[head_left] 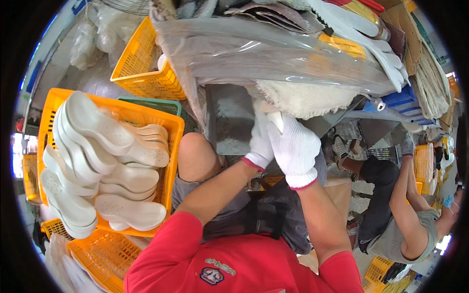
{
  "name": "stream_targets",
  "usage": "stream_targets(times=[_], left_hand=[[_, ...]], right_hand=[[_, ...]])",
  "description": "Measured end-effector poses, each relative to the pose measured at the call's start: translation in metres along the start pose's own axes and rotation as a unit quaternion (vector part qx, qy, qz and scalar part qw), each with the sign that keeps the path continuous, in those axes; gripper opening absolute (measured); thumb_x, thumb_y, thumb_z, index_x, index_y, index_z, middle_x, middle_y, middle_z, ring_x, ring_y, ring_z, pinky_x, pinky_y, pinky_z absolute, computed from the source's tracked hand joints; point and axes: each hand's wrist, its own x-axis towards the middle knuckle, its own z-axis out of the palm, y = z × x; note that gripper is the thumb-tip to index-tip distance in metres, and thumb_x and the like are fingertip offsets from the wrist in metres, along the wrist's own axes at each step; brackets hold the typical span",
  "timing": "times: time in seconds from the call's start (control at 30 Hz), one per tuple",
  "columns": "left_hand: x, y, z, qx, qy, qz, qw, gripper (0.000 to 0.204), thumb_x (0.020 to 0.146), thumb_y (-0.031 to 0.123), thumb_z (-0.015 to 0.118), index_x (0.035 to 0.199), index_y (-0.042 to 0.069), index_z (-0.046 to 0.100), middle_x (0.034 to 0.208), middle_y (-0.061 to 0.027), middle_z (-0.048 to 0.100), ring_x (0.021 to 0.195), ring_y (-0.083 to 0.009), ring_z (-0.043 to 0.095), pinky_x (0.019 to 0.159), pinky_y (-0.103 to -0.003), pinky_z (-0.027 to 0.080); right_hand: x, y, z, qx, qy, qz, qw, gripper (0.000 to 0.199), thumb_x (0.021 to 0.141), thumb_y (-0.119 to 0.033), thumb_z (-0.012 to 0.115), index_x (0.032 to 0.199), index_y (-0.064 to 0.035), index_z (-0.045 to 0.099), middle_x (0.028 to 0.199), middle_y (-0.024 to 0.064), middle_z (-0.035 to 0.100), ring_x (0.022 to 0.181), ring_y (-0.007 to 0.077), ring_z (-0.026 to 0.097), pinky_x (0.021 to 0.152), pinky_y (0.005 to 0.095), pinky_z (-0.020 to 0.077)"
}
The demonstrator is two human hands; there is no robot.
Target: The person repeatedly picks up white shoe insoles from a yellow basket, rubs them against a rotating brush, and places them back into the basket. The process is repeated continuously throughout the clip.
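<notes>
Both my hands wear white knitted gloves with red cuffs and meet under a fluffy cream buffing wheel (pixel 308 97). My right hand (pixel 295 146) is closed on a smooth white shoe sole (pixel 276 120), of which only a narrow end shows. My left hand (pixel 262 141) is closed round the same sole from the left, its fingers partly hidden behind the right glove. The sole's upper part is at the wheel's left lower edge; whether they touch I cannot tell. At the left, an orange crate (pixel 177 146) holds several stacked white soles (pixel 88 122).
Clear plastic sheeting (pixel 273 49) hangs over the wheel, with a white glove (pixel 386 58) and rags on top. A yellow crate (pixel 141 58) stands at the far left; another orange crate (pixel 105 254) is at lower left. A co-worker (pixel 410 224) sits at the right.
</notes>
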Motion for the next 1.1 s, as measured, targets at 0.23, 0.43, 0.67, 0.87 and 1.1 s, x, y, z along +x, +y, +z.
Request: stream_targets(times=[0.23,0.43,0.67,0.87,1.1], left_hand=[[-0.011,-0.006,0.013,-0.008,0.021,0.169,0.985,0.052,0.096,0.034,0.081,0.132,0.001,0.064,0.107,-0.0183,0.077,0.107,-0.038,0.076,0.093,-0.051,0.058],[0.017,-0.016,0.012,-0.611,-0.142,-0.267,0.731,0.053,0.109,0.056,0.053,0.132,0.008,0.066,0.099,-0.0144,0.074,0.089,-0.0353,0.074,0.082,-0.051,0.062],[0.057,0.035,-0.011,-0.654,-0.141,-0.344,0.658,0.067,0.115,0.069,0.034,0.135,0.013,0.063,0.097,-0.0159,0.07,0.071,-0.0346,0.068,0.066,-0.053,0.06],[0.014,0.044,-0.008,-0.656,-0.102,-0.356,0.657,0.074,0.104,0.086,0.039,0.128,0.019,0.061,0.081,-0.0114,0.063,0.058,-0.0331,0.06,0.056,-0.054,0.055],[0.052,-0.023,0.023,-0.717,-0.138,-0.257,0.633,0.083,0.103,0.086,0.034,0.146,0.02,0.058,0.115,-0.0121,0.072,0.094,-0.0383,0.071,0.096,-0.067,0.053]], right_hand=[[0.008,0.009,0.023,0.107,0.045,-0.015,0.993,0.026,0.099,-0.036,0.08,0.109,-0.0118,0.08,0.089,0.0158,0.078,0.08,0.038,0.077,0.07,0.0432,0.0616],[0.013,-0.002,-0.024,0.429,-0.185,0.148,0.872,0.031,0.095,-0.019,0.08,0.119,0.0005,0.075,0.099,0.016,0.078,0.088,0.0254,0.073,0.085,0.0374,0.0587],[0.017,-0.02,-0.035,0.351,-0.239,0.112,0.899,0.078,0.093,-0.016,0.082,0.162,0.0001,0.05,0.155,0.0232,0.061,0.146,0.0314,0.06,0.12,0.0427,0.0484],[-0.062,-0.015,-0.051,0.231,-0.189,0.041,0.953,0.082,0.089,-0.029,0.085,0.154,0.0067,0.05,0.126,0.0311,0.07,0.111,0.0499,0.07,0.096,0.0545,0.0587],[-0.043,-0.003,-0.034,0.198,-0.061,-0.002,0.978,0.054,0.082,-0.025,0.094,0.124,-0.0008,0.071,0.107,0.0209,0.079,0.09,0.0393,0.079,0.081,0.0463,0.0641]])
